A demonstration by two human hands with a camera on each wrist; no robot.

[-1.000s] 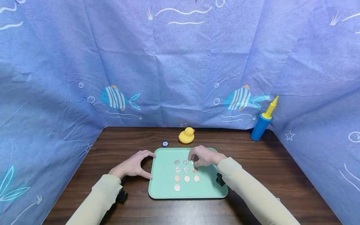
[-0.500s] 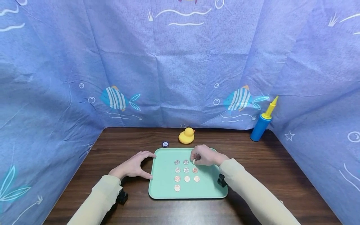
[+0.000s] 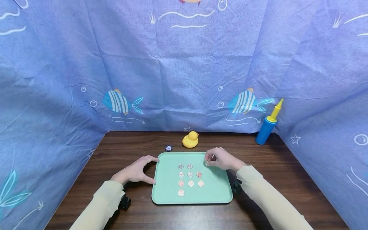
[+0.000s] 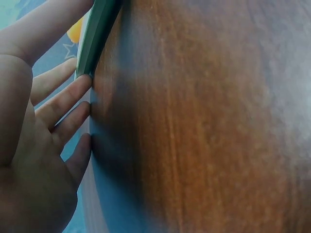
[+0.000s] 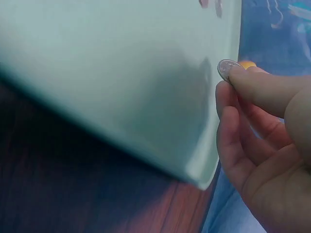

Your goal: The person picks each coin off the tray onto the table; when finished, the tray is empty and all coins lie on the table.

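Note:
On the light green tray (image 3: 166, 198) several coins lie in rows, among them a copper-coloured coin (image 3: 199, 174), a silver coin (image 3: 190, 174) and, lowest, a pale coin (image 3: 180, 193). Over the tray's far right part, my right hand (image 3: 221, 158) pinches a coin (image 5: 226, 69) between thumb and fingertips, raised off the surface in the right wrist view. At the tray's left edge my left hand (image 3: 135, 170) has thumb and fingers spread apart, their tips touching the rim. Its fingers (image 4: 63, 103) look fairly straight in the left wrist view.
Behind the tray are a yellow rubber duck (image 3: 190, 140) and a dark poker chip (image 3: 168, 148). A blue and yellow hand pump (image 3: 266, 127) stands at the back right corner of the brown table (image 3: 138, 220). Blue fish-patterned cloth (image 3: 187, 80) surrounds the table.
My right hand has lifted a coin from the right end of the top row and moved right with it. The left hand stays at the rim.

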